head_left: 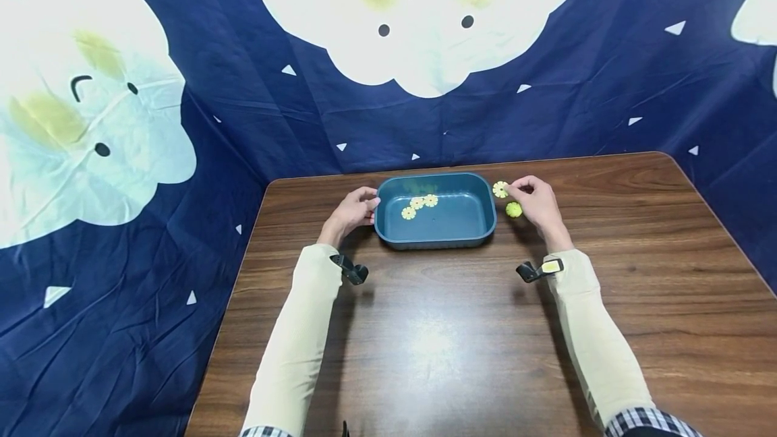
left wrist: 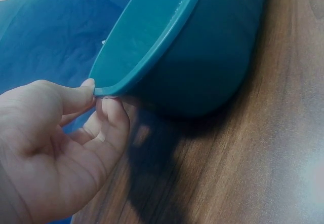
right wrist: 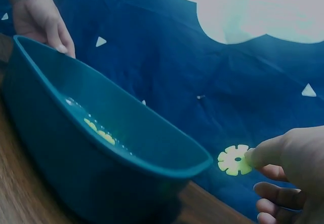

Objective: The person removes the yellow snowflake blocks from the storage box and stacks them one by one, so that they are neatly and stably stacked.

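Observation:
A dark teal rectangular basin [head_left: 434,244] with rounded corners sits near the table's back edge. My left hand [head_left: 353,212] pinches its left rim, thumb on top and fingers beneath, as the left wrist view shows. Inside the basin are three pale yellow notched, flower-shaped discs [head_left: 416,203], close together left of its middle. Just off the basin's right end, my right hand [head_left: 539,202] pinches another notched disc [right wrist: 235,160] between thumb and forefinger. In the right wrist view that disc has a small hole at its centre and is held beside the rim corner.
A yellow-green, scalloped piece [head_left: 513,210] lies on the brown wood-grain table [head_left: 437,329], just below the right hand. Behind the table hangs a dark blue cloth [head_left: 485,123] with white clouds and triangles. Each wrist wears a small black camera mount [head_left: 351,270].

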Available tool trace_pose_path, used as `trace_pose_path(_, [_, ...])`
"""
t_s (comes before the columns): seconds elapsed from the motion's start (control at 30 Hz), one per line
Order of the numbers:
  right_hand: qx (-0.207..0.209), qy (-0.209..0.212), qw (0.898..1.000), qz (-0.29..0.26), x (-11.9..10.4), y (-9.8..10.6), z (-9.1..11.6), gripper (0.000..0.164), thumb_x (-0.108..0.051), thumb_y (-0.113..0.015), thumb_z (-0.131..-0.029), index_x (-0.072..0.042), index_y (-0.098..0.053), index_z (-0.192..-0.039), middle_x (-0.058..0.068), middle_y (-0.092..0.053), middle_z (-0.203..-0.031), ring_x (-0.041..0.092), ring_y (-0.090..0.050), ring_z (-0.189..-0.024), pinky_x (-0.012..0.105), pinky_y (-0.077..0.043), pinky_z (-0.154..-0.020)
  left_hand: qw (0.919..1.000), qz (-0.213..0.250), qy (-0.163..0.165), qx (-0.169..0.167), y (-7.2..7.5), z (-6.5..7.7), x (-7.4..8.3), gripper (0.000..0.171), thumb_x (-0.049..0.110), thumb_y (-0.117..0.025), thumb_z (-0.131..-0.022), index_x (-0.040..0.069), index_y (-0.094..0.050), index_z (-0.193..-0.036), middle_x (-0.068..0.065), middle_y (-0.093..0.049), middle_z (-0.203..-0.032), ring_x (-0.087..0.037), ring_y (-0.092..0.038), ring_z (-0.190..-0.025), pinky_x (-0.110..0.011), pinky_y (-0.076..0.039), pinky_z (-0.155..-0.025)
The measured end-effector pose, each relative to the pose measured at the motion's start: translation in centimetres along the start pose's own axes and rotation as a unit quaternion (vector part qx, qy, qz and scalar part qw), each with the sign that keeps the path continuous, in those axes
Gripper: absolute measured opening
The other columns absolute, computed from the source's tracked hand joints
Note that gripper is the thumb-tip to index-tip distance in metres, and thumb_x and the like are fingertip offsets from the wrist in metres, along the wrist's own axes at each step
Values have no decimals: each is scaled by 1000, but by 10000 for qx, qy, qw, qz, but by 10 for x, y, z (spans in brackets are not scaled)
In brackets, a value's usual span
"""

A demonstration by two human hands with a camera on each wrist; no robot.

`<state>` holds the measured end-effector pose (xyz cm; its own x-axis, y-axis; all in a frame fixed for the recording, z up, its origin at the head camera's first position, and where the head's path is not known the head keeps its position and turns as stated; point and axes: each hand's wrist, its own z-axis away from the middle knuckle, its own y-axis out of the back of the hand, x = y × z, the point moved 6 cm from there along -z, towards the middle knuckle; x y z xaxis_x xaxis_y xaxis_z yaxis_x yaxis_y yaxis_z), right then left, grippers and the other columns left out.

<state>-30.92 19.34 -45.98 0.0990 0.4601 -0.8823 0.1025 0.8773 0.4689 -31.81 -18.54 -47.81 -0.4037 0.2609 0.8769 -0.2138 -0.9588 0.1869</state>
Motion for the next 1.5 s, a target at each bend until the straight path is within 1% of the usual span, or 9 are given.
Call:
trace_pose_path(0.23, [-23,-271,9994,223,18,5,1,31,-33,-60,-93,-4,-60,-102,5,-56,-101,13,-48,-84,22,-40,-71,10000,32,31,-5,0,-1,-1,36,13,-46,-101,6,-42,-137,-6,-50,-95,-14,-51,-71,-22,-48,-63])
trace_pose_path(0.33, [-61,-415,9985,353,26,8,2,34,-36,-59,-93,-4,-59,-103,7,-56,-100,13,-48,-81,24,-40,-68,10000,-5,-67,15,0,0,-1,34,13,-47,-101,5,-44,-134,-6,-50,-94,-14,-51,-71,-23,-49,-65])
trace_pose_path(0.5, [-110,-616,9973,396,38,11,2,35,-34,-58,-94,-1,-59,-106,14,-57,-107,21,-48,-88,26,-39,-72,9996,31,-293,-45,0,2,0,29,12,-47,-101,3,-45,-128,-4,-53,-87,-13,-52,-69,-24,-48,-65])
trace_pose_path(0.67, [-222,-761,9954,531,46,12,3,36,-32,-57,-94,1,-59,-108,20,-57,-114,29,-50,-98,31,-40,-79,9998,-56,-170,2,0,0,-2,30,13,-47,-101,6,-45,-130,-5,-52,-89,-13,-52,-70,-26,-49,-69])
trace_pose_path(0.83, [-380,-847,9931,718,48,11,3,38,-34,-57,-94,0,-60,-109,23,-55,-123,37,-47,-115,44,-38,-96,9999,-90,-30,38,1,-1,-2,33,13,-46,-102,6,-43,-134,-7,-52,-92,-13,-52,-70,-26,-50,-69])
trace_pose_path(0.93, [-475,-915,9917,764,49,10,2,39,-35,-57,-94,0,-61,-111,24,-54,-126,39,-46,-121,48,-36,-103,9999,-99,-24,28,1,0,-1,34,12,-45,-102,6,-42,-134,-7,-52,-92,-13,-52,-70,-26,-50,-67])
trace_pose_path(1.1, [-466,-909,9902,957,50,8,0,39,-35,-57,-93,-1,-62,-110,24,-55,-126,41,-46,-122,49,-36,-105,9999,-91,-13,41,1,0,-2,33,13,-46,-101,6,-43,-133,-7,-52,-92,-13,-53,-70,-30,-50,-72])
trace_pose_path(1.23, [-342,-773,9894,1177,48,8,0,36,-33,-57,-93,0,-63,-107,24,-58,-121,41,-49,-119,49,-37,-103,9999,-88,-17,56,1,0,-2,32,13,-46,-101,6,-44,-133,-6,-52,-92,-13,-53,-70,-27,-50,-69])
trace_pose_path(1.5, [-147,-608,9888,1356,48,7,-1,34,-30,-58,-92,1,-65,-103,25,-61,-115,42,-52,-114,49,-39,-100,10000,-35,-48,28,0,0,-2,32,13,-47,-101,5,-44,-133,-5,-51,-89,-12,-52,-68,-23,-49,-63])
